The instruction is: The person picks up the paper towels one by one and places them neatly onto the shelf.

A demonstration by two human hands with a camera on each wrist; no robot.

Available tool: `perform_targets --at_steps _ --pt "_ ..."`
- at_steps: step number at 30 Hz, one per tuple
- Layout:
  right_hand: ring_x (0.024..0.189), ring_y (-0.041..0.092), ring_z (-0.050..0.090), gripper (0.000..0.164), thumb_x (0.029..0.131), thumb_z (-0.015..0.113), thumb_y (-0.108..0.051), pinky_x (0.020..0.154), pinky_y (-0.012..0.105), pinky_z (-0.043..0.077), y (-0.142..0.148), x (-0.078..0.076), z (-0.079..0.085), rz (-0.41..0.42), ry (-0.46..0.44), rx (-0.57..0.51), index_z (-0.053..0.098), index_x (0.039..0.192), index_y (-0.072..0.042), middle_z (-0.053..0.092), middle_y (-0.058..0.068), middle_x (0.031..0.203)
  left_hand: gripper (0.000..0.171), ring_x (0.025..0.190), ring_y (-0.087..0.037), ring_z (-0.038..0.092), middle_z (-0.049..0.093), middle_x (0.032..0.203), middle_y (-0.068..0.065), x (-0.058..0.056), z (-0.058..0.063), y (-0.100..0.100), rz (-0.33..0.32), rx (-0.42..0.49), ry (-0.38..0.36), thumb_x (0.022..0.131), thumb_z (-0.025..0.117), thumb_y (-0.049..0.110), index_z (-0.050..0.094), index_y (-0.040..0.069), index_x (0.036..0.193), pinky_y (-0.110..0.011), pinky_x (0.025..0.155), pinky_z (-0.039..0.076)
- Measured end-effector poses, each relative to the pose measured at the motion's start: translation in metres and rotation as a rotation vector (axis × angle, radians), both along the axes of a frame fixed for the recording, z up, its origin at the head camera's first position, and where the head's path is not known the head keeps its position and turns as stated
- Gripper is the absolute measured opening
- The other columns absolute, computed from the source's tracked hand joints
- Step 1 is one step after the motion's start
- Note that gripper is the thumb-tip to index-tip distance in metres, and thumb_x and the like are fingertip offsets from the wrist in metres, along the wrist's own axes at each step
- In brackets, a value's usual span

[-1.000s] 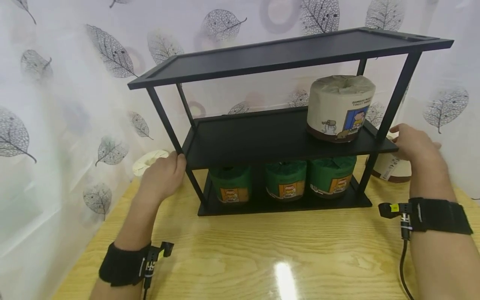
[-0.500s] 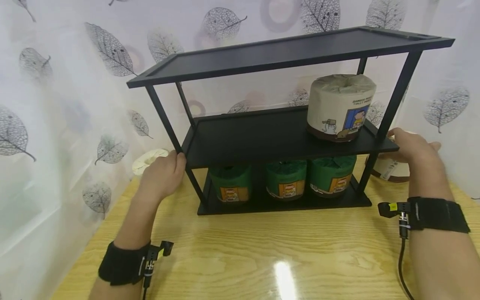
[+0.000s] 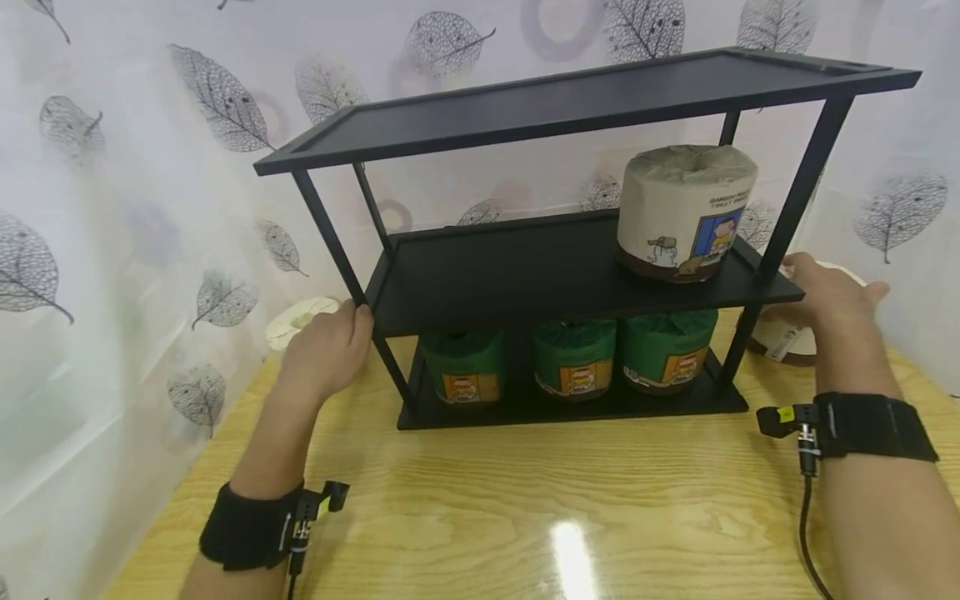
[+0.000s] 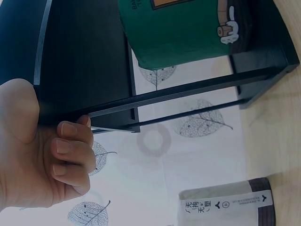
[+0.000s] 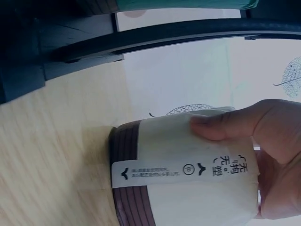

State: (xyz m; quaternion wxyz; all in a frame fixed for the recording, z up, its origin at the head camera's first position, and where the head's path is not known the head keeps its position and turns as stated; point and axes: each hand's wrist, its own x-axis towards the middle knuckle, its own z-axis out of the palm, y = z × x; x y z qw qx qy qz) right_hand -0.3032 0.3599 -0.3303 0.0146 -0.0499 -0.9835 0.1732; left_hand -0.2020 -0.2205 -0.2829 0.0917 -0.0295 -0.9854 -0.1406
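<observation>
A black three-tier shelf rack (image 3: 510, 275) stands on the wooden table. My left hand (image 3: 328, 350) holds its left side by the front post, level with the middle shelf; the left wrist view shows the fingers curled there. Beyond the rack's right side, my right hand (image 3: 836, 292) grips a cream-wrapped toilet roll (image 5: 188, 160), thumb across its side; the roll's brown-banded end is by the table. Another cream toilet roll (image 3: 686, 212) stands upright at the right of the middle shelf. Several green-wrapped toilet rolls (image 3: 573, 358) stand on the bottom shelf.
A cream toilet roll (image 3: 296, 321) stands left of the rack, behind my left hand and partly hidden by it. A leaf-patterned curtain (image 3: 187, 208) hangs behind and at the left. Wooden tabletop (image 3: 465, 500) extends in front of the rack.
My right hand has lowered slightly over the roll at the right, and more of that roll's top shows. My left hand stays on the rack. The head view has shifted a little.
</observation>
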Motion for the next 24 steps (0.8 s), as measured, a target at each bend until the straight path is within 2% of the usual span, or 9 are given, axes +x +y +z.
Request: perform_targets --at_steps 3,6,13,19,24 --pt "0.118 0.064 0.038 0.091 0.085 0.075 -0.035 0.104 0.082 0.001 0.0 0.0 -0.001 -0.038 0.025 0.015 0.026 0.151 0.003 0.047 0.045 0.128 0.063 0.097 -0.05 0.064 0.063 0.102 -0.032 0.0 0.0 0.0 -0.002 -0.004 0.005 0.106 0.011 0.039 0.055 -0.005 0.111 -0.062 0.079 0.049" --pt "0.119 0.064 0.038 0.094 0.084 0.077 -0.035 0.104 0.082 0.002 0.003 -0.001 -0.002 -0.052 0.025 0.012 0.024 0.152 0.003 0.046 0.044 0.131 0.062 0.095 -0.05 0.065 0.063 0.101 -0.032 0.001 0.0 0.001 -0.003 -0.007 0.011 0.106 0.011 0.039 0.056 -0.005 0.11 -0.061 0.078 0.049" --pt "0.121 0.068 0.034 0.09 0.085 0.071 -0.027 0.101 0.086 0.002 0.013 -0.001 0.004 -0.101 0.075 -0.053 0.021 0.152 0.006 0.035 0.044 0.14 0.062 0.093 -0.048 0.065 0.063 0.099 -0.031 0.001 0.001 0.002 -0.006 -0.007 0.019 0.106 0.012 0.038 0.056 -0.005 0.108 -0.06 0.076 0.05" --pt "0.125 0.064 0.034 0.077 0.093 0.056 -0.028 0.106 0.082 0.003 0.004 0.002 0.013 -0.204 0.098 -0.081 0.021 0.153 0.005 0.038 0.043 0.139 0.06 0.091 -0.048 0.065 0.063 0.095 -0.029 0.001 0.0 0.002 -0.007 -0.012 0.019 0.106 0.012 0.038 0.056 -0.003 0.104 -0.06 0.075 0.049" --pt "0.13 0.063 0.031 0.083 0.093 0.059 -0.033 0.109 0.079 0.0 -0.001 0.006 0.021 -0.253 0.134 -0.111 0.018 0.155 0.004 0.039 0.041 0.141 0.061 0.093 -0.049 0.065 0.064 0.097 -0.03 0.001 0.0 0.002 -0.003 -0.016 0.018 0.107 0.012 0.038 0.056 -0.004 0.106 -0.06 0.076 0.049"
